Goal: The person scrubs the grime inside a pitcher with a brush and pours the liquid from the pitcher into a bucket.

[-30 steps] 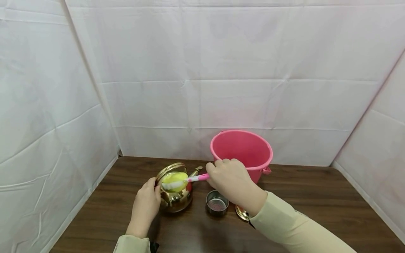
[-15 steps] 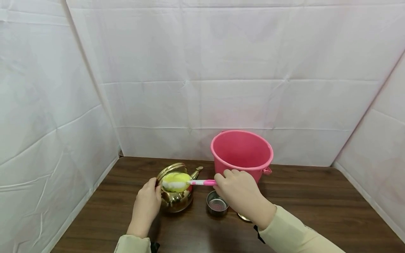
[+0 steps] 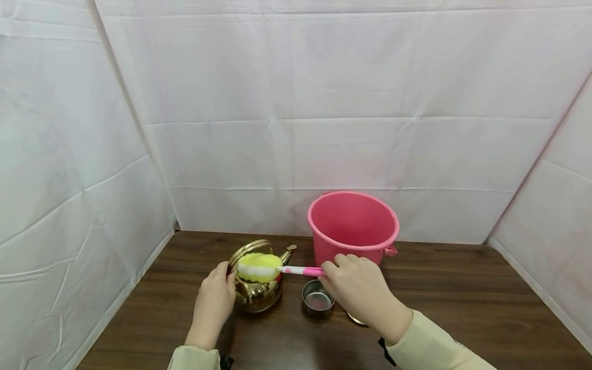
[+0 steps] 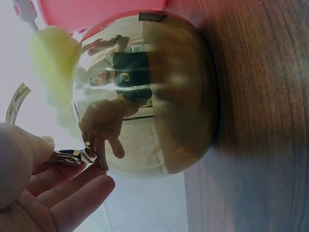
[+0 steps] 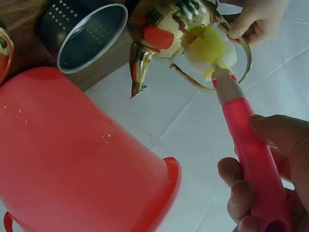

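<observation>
The right hand (image 3: pixel 361 289) grips the pink-handled sponge brush (image 3: pixel 273 269), whose long axis runs leftward to the top of the gold kettle (image 3: pixel 257 296), where the nearer left hand (image 3: pixel 211 303) pinches the arched handle (image 3: pixel 243 248).

place: booth-like enclosure (image 3: pixel 51 180) | creased white sheets (image 3: pixel 342 92) on three sides | dark wood-grain tabletop (image 3: pixel 462 288)
</observation>
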Demonstrator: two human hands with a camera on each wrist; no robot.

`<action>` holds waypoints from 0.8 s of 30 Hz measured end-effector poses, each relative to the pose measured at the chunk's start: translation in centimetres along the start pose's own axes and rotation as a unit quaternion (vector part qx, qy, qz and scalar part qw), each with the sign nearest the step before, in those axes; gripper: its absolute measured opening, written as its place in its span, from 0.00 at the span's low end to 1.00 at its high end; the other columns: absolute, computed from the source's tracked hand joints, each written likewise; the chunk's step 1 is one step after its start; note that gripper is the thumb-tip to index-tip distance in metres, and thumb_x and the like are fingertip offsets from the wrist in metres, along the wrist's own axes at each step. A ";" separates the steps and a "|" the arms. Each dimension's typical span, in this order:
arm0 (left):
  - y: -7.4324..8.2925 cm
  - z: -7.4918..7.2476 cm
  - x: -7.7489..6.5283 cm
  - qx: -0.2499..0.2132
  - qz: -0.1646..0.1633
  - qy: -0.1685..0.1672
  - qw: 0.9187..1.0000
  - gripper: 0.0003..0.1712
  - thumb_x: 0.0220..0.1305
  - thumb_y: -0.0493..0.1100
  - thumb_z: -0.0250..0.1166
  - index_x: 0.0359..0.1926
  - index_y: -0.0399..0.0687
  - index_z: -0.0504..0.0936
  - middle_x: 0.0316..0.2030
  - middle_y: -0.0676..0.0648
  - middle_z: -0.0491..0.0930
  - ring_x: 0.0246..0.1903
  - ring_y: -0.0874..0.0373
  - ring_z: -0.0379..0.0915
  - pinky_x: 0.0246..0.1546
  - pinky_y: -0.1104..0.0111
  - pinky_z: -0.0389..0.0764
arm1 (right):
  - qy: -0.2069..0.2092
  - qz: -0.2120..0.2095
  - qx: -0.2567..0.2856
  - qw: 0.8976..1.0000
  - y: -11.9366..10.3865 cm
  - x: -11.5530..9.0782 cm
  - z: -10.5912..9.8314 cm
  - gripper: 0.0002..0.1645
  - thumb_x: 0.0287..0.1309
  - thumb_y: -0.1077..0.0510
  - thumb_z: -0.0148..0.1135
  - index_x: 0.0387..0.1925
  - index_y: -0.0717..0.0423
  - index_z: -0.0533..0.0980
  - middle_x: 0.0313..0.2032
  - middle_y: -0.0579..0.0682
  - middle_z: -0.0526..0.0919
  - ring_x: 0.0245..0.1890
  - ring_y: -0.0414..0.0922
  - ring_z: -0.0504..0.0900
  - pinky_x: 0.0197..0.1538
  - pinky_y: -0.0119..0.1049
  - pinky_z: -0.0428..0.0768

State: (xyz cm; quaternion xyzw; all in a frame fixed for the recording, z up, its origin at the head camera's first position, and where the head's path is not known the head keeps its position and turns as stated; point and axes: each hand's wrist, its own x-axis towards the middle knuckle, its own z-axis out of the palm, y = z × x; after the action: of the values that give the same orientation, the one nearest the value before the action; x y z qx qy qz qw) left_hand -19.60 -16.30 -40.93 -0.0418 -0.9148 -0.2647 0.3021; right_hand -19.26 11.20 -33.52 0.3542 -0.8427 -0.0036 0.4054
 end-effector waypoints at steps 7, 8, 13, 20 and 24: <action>0.1 -0.2 -0.1 -0.001 -0.001 0.000 1.000 0.12 0.61 0.30 0.60 0.45 0.27 0.75 0.36 0.31 0.80 0.36 0.38 0.80 0.33 0.51 0.81 | -0.011 0.012 0.016 1.000 -0.1 -1.0 0.3 0.09 0.43 0.55 0.72 0.21 0.50 0.77 0.15 0.42 0.68 0.14 0.40 0.65 0.18 0.27 0.61; 0.1 -0.2 -0.1 0.000 0.001 0.001 1.000 0.12 0.61 0.30 0.60 0.45 0.27 0.75 0.36 0.31 0.80 0.36 0.38 0.80 0.33 0.51 0.81 | -0.011 0.014 0.017 1.000 -0.1 -1.1 0.4 0.09 0.43 0.55 0.72 0.22 0.49 0.77 0.15 0.42 0.68 0.14 0.40 0.65 0.18 0.27 0.62; 0.2 -0.3 -0.1 0.002 0.003 0.006 1.000 0.11 0.61 0.30 0.61 0.44 0.27 0.75 0.36 0.32 0.80 0.35 0.38 0.80 0.33 0.51 0.81 | 0.002 0.018 0.029 0.999 0.0 -2.1 0.9 0.09 0.42 0.55 0.73 0.26 0.49 0.79 0.17 0.42 0.70 0.15 0.39 0.67 0.17 0.28 0.65; 0.3 -0.1 0.0 0.000 0.000 -0.001 1.000 0.11 0.61 0.31 0.61 0.44 0.28 0.75 0.35 0.33 0.80 0.35 0.39 0.80 0.32 0.52 0.80 | 0.043 0.029 0.058 0.997 0.2 -4.0 1.8 0.12 0.40 0.56 0.71 0.32 0.48 0.81 0.20 0.41 0.71 0.17 0.38 0.68 0.18 0.27 0.66; 0.4 0.1 0.0 0.001 0.001 0.000 1.000 0.11 0.61 0.31 0.61 0.44 0.28 0.75 0.35 0.33 0.80 0.35 0.39 0.80 0.32 0.52 0.80 | 0.050 0.046 0.077 0.995 0.1 -5.3 2.3 0.14 0.39 0.57 0.71 0.34 0.47 0.82 0.22 0.40 0.73 0.19 0.37 0.70 0.18 0.27 0.68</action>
State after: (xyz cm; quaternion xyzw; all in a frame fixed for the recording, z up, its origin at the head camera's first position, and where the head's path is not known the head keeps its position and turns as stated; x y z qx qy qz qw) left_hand -19.57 -15.89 -40.77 -0.0422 -0.9151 -0.2630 0.3026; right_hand -18.66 13.81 -38.60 0.3449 -0.8346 0.0973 0.4183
